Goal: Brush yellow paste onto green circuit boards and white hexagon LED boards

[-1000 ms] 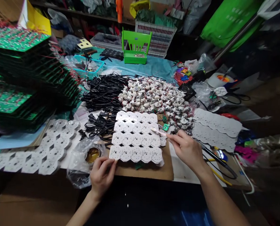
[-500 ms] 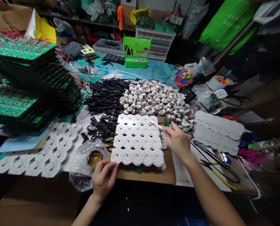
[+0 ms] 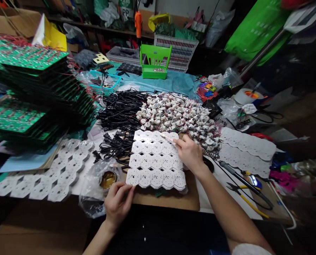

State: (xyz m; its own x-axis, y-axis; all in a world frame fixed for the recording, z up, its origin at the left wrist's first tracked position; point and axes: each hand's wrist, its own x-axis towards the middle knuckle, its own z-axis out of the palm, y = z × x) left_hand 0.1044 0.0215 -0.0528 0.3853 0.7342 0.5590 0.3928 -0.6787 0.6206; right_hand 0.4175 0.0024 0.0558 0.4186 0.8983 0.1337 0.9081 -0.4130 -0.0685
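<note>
A white panel of hexagonal boards lies on a brown cardboard sheet in front of me. My left hand pinches the panel's near left corner, fingers closed on it. My right hand rests over the panel's right side and grips a thin light-coloured stick whose tip points at the panel's far row. A small round tin sits in a clear bag just left of the panel.
Stacks of green circuit boards rise at the left. Black cables and a heap of white round parts lie behind the panel. More white panels lie at the left and right. Pliers sit at the right.
My right hand has moved left and away from me with the stick, from beside the panel's right edge to over its far right part. The left hand has stayed at the corner.
</note>
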